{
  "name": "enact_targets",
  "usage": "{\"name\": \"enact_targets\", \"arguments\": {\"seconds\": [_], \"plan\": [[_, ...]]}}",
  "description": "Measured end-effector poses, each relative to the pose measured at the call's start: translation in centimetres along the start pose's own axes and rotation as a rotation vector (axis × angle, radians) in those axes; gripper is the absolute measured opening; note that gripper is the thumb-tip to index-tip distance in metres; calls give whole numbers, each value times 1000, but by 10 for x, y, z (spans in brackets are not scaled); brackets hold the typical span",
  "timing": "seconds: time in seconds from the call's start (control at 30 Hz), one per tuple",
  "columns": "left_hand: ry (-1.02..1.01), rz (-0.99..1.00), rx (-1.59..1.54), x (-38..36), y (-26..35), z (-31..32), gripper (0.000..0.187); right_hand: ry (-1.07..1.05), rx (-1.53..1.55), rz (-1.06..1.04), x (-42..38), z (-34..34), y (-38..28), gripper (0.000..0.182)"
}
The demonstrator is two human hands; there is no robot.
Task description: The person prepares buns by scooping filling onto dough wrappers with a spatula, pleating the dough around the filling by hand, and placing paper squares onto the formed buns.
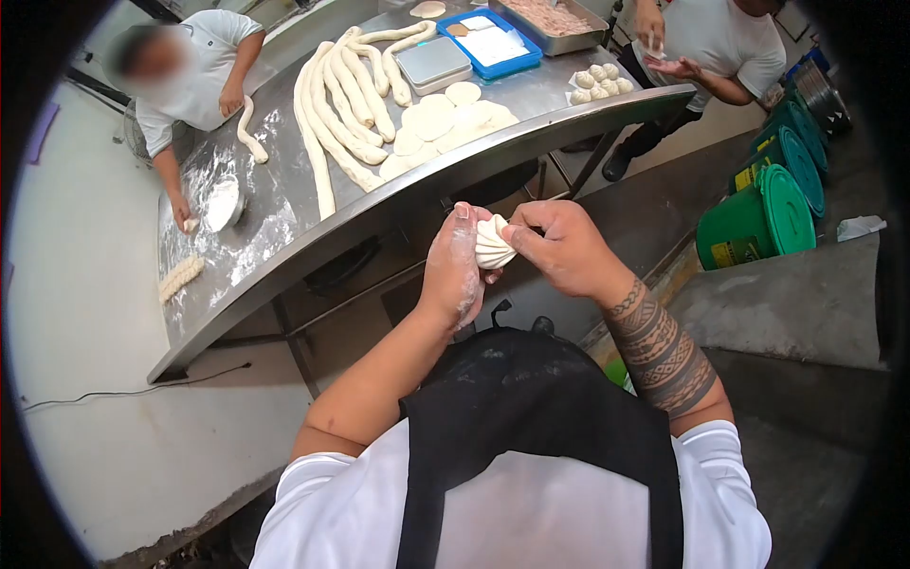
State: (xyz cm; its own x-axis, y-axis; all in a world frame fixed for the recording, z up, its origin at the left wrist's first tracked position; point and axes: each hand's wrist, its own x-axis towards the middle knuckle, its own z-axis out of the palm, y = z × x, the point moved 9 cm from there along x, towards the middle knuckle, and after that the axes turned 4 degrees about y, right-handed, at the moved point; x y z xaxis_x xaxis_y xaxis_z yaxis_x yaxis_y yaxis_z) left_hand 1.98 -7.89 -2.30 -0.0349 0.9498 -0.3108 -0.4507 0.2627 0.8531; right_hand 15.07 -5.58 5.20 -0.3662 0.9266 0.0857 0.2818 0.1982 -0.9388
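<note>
A pleated white dough bun (pixel 492 244) is held in front of my apron, short of the table edge. My left hand (pixel 451 266), dusted with flour, cups it from the left side with the fingers curved round it. With thumb and forefinger my right hand (pixel 559 245) pinches the folds at the bun's right edge. Whatever filling is inside the bun is hidden. Flat dough rounds (pixel 431 123) lie overlapping on the table beyond my hands, beside several long dough ropes (pixel 346 95).
The steel table (pixel 275 242) curves ahead, carrying a scale (pixel 433 64), blue tray (pixel 493 66), pan of pinkish filling (pixel 559 17), pleated buns (pixel 599 83) and flour bowl (pixel 225 206). One co-worker (pixel 204 57) handles dough at left; another stands at right. Green buckets (pixel 758 223) line the right.
</note>
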Motion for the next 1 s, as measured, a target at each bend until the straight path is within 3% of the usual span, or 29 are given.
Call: {"name": "enact_targets", "arguments": {"seconds": [0.17,0.3,0.5,0.6,0.7,0.9,1.0], "plan": [[-108,-20,109,-3,6,7,57,-59,38,100,-1,-6,2,28],[-81,-66,93,-5,6,15,59,-91,-31,28,0,-12,-4,28],[-40,91,162,-2,16,12,60,-82,-34,-1,3,-12,-4,27],[-89,-27,177,-1,15,3,57,-87,-39,5,5,-7,-11,25],[-55,14,142,-2,22,1,57,-100,-107,-17,9,-2,-15,27],[-24,292,294,-8,47,-13,60,-84,-87,-70,15,15,-24,22],[-93,125,337,-9,51,-27,55,-118,-97,-38,18,27,-31,20]]}}
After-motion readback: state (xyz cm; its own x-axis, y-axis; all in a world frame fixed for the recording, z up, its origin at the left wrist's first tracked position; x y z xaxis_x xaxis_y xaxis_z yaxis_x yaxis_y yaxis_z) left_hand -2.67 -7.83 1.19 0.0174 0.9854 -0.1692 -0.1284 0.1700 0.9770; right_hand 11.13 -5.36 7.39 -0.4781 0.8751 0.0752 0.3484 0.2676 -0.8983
